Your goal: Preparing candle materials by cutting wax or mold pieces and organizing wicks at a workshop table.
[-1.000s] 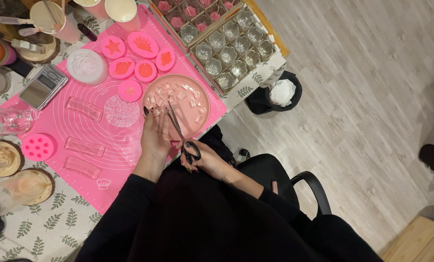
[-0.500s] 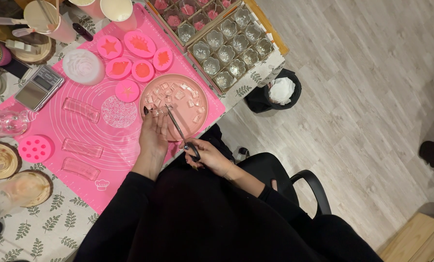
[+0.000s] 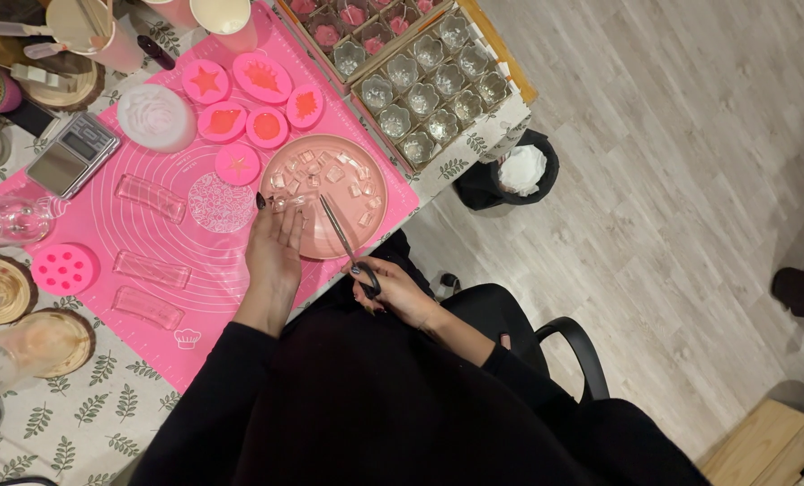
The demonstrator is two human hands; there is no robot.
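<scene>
We are trimming small clear blocks over the round pink plate [image 3: 382, 205], which sits on the pink silicone mat [image 3: 222, 261]. Our left hand [image 3: 274, 247] lies flat at the plate's left edge, fingers straight and close together. Its tips rest on a small clear piece [image 3: 280, 205] just inside the plate's rim. We cannot tell whether that piece is pinched or only pressed down. Our right hand [image 3: 388, 288] is at the plate's near edge, its fingers curled through the black handles of the slim metal scissors [image 3: 341, 236]. The blades look closed and point across the middle of the plate. The loose clear cubes [image 3: 334, 174] are scattered over the plate's far half.

As we judge it, another cut would call for opening the blades and bringing the tips back to the held piece.

Half a second ago the scissor tips lay just beside our left fingertips. They have since swung to the right, towards the plate's centre, and our left hand has slid slightly outward along the rim.
</scene>
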